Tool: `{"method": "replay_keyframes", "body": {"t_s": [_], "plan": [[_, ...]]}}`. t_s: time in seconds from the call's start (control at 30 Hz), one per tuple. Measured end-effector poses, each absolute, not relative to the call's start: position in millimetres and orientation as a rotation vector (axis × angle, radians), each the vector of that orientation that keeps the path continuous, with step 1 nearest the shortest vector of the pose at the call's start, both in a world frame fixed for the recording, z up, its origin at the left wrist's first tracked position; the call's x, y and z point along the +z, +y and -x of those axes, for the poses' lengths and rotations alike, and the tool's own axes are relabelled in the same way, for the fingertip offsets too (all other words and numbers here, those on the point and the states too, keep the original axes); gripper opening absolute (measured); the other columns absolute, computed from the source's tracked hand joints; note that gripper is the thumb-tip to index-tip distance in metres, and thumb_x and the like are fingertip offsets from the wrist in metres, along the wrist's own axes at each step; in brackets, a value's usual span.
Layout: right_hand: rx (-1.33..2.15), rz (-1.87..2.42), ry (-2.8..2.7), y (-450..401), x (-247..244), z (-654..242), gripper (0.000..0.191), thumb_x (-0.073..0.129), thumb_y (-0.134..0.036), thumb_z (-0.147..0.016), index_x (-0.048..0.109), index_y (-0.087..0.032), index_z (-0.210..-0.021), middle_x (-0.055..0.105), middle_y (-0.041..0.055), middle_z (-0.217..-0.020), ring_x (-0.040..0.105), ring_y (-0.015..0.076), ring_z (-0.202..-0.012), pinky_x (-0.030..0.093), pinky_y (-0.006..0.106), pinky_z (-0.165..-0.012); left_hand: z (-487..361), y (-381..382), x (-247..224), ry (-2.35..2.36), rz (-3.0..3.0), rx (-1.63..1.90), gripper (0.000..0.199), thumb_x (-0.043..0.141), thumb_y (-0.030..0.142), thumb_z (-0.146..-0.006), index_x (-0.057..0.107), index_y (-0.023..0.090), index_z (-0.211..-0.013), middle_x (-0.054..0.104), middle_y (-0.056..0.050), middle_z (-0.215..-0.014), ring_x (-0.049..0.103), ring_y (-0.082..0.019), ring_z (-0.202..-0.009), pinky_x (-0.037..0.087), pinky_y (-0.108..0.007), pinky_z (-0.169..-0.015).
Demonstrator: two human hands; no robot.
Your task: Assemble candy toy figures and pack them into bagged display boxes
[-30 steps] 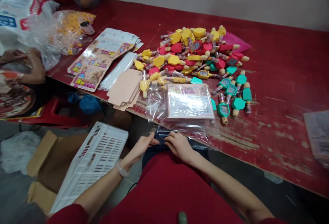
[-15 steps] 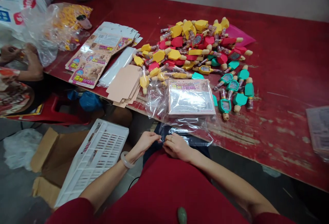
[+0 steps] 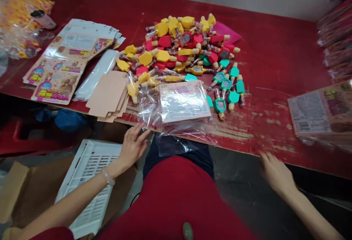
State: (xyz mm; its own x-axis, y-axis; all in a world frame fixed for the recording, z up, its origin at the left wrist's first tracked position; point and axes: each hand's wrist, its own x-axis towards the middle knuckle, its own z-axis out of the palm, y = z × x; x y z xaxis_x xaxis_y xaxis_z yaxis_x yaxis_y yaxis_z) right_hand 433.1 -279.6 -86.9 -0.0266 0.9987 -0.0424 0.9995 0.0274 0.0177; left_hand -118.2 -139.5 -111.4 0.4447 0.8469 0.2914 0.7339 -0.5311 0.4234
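A printed flat box in a clear plastic bag point(image 3: 185, 102) lies at the front edge of the red table, the bag's loose end hanging over the edge. My left hand point(image 3: 134, 142), fingers apart and holding nothing, is at the table edge just left of the bag. Far to the right, my right hand point(image 3: 275, 170) is at the table edge, smeared by motion, so its fingers are unclear. Behind the bagged box spreads a pile of yellow, red and green toy-shaped pieces with clear tubes point(image 3: 165, 56).
Left of the pile are tan cards point(image 3: 107, 95), clear bags point(image 3: 96, 75) and printed card sheets point(image 3: 57, 71). Bagged printed packs point(image 3: 310, 111) lie on the right. Below the table stand a white plastic crate point(image 3: 90, 188) and a cardboard box point(image 3: 16, 188).
Both hands have let go of the bag's end and moved apart, left hand leftward, right hand far right. The view has turned right, showing more bagged packs.
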Motion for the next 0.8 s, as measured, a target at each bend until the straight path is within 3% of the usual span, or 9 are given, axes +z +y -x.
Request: {"method": "replay_keyframes", "body": {"t_s": [0.07,0.13,0.23,0.33,0.43,0.53,0.67,0.8], "plan": [[-0.093,-2.114,2.424,-216,-89,-401,0.042,0.042,-0.013,-0.089,0.062,-0.017,-0.126,0.060,0.0198,-0.133,0.056,0.0335,-0.123,0.042,0.059,-0.103,105,-127,-108,1.010,-2.721,0.558,0.059,0.054,0.005,-0.088,0.053,0.037,-0.137,0.046,-0.002,-0.152,0.031,-0.023,-0.148,0.019,-0.048,-0.123],[-0.469,-1.786,2.762,-159,-91,-372,0.045,0.036,-0.009,-0.090,0.067,-0.026,-0.118,0.064,0.0079,-0.131,0.050,0.0247,-0.132,0.026,0.059,-0.116,90,-114,-108,0.725,-2.744,0.348,0.058,0.048,0.004,-0.091,0.052,0.038,-0.138,0.048,0.000,-0.152,0.033,-0.019,-0.147,0.016,-0.047,-0.124],[-1.078,-1.323,2.972,-113,-96,-349,0.034,0.045,-0.018,-0.090,0.071,-0.028,-0.109,0.071,0.0020,-0.118,0.058,0.0198,-0.124,0.021,0.053,-0.121,79,-98,-110,0.661,-2.564,0.255,0.034,0.051,0.019,-0.096,0.063,0.025,-0.126,0.062,-0.007,-0.137,0.049,-0.021,-0.136,0.022,-0.047,-0.123],[-1.148,-1.476,3.014,-116,-102,-344,0.027,0.052,-0.024,-0.088,0.072,-0.023,-0.107,0.074,0.0045,-0.111,0.066,0.0208,-0.108,0.025,0.055,-0.120,84,-94,-110,0.814,-2.463,0.492,0.025,0.051,0.023,-0.096,0.070,0.019,-0.110,0.074,-0.008,-0.114,0.064,-0.021,-0.118,0.032,-0.046,-0.118],[-0.923,-1.965,3.018,-142,-107,-336,0.023,0.050,-0.029,-0.093,0.071,-0.022,-0.097,0.075,0.0062,-0.095,0.067,0.0219,-0.096,0.039,0.054,-0.111,93,-98,-108,1.005,-2.377,0.836,0.028,0.044,0.019,-0.096,0.071,0.018,-0.100,0.077,-0.007,-0.097,0.071,-0.019,-0.095,0.048,-0.040,-0.103],[-0.810,-2.548,2.861,-164,-108,-315,0.030,0.047,-0.041,-0.097,0.065,-0.023,-0.081,0.069,0.0050,-0.076,0.063,0.0215,-0.081,0.051,0.043,-0.087,94,-104,-106,1.210,-2.214,1.018,0.033,0.040,0.023,-0.098,0.068,0.018,-0.082,0.074,-0.006,-0.074,0.068,-0.017,-0.075,0.053,-0.033,-0.081],[-1.065,-3.253,2.287,-175,-108,-285,0.039,0.047,-0.052,-0.097,0.060,-0.020,-0.079,0.056,-0.0016,-0.060,0.052,0.0148,-0.056,0.045,0.028,-0.059,81,-110,-106,1.482,-1.850,1.038,0.033,0.040,0.034,-0.099,0.060,0.020,-0.078,0.067,-0.001,-0.058,0.064,-0.015,-0.056,0.049,-0.027,-0.064],[-1.565,-3.558,1.537,-167,-122,-273,0.045,0.061,-0.063,-0.082,0.061,-0.018,-0.073,0.048,-0.0046,-0.054,0.041,0.0117,-0.049,0.035,0.025,-0.048,65,-108,-111,1.655,-1.495,0.874,0.039,0.039,0.048,-0.098,0.055,0.021,-0.075,0.060,0.002,-0.048,0.058,-0.014,-0.047,0.045,-0.025,-0.056]]}}
